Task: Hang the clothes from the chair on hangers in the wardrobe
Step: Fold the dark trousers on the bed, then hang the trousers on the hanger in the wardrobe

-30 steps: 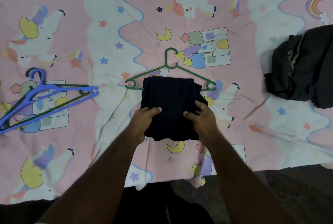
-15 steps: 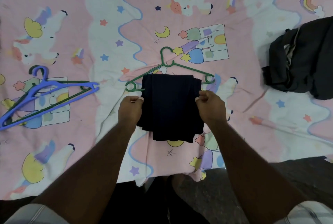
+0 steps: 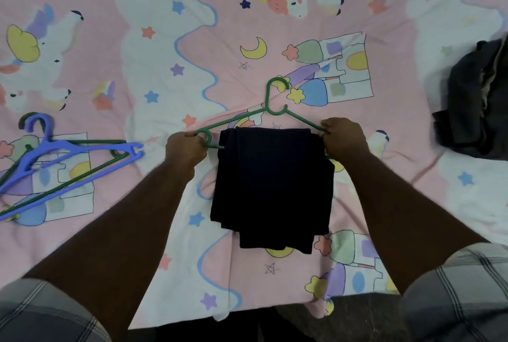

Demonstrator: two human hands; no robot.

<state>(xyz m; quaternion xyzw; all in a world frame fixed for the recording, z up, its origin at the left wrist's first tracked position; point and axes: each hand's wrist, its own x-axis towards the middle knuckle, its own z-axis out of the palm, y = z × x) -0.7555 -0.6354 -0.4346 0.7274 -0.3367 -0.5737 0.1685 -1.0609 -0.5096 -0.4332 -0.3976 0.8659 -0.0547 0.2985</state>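
Spread across the frame, a pink cartoon bedsheet (image 3: 165, 39) carries the green hanger (image 3: 270, 110) at centre, dark folded trousers (image 3: 273, 185) draped over its lower bar. The left hand (image 3: 185, 150) grips the hanger's left end and the right hand (image 3: 343, 137) its right end. Lifting well likely means raising both ends level so the trousers don't slide; spare hangers (image 3: 63, 157) lie at left, more clothes (image 3: 478, 105) at right.

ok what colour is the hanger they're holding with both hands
Green. The green hanger shows clearly in the head view, with dark navy folded trousers draped over its bar.

Left hand (image 3: 187, 149), right hand (image 3: 343, 137) fisted.
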